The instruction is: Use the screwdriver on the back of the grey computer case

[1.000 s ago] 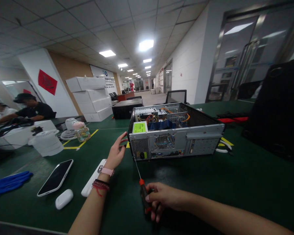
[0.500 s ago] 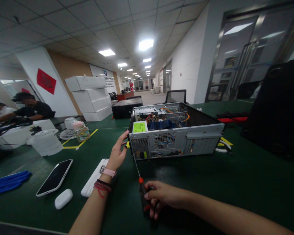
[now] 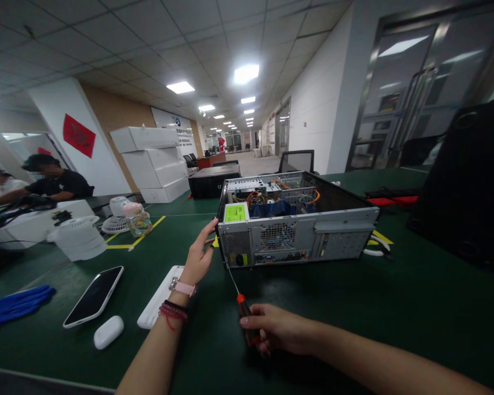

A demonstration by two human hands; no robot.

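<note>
An opened computer case (image 3: 300, 236) lies on its side on the green table (image 3: 337, 318), its rear panel facing me. Wires and a power supply with a bright green label (image 3: 236, 212) show inside. My left hand (image 3: 201, 249) rests its fingers, somewhat apart, against the case's left rear corner. Wrapped around the red and black handle of a screwdriver (image 3: 245, 311) is my right hand (image 3: 271, 329). The screwdriver's shaft points up and left, its tip at the lower left corner of the rear panel.
On the left lie a phone (image 3: 94, 296), a white earphone case (image 3: 108, 332), a white slab-like object (image 3: 158, 302) and blue gloves (image 3: 16, 307). Behind them are small fans and stacked white boxes (image 3: 152, 164). A black object (image 3: 465, 186) stands at right. Two people sit far left.
My right hand has shifted its grip on the handle, and the screwdriver's handle end has moved slightly right and up. My left hand stays at the case corner.
</note>
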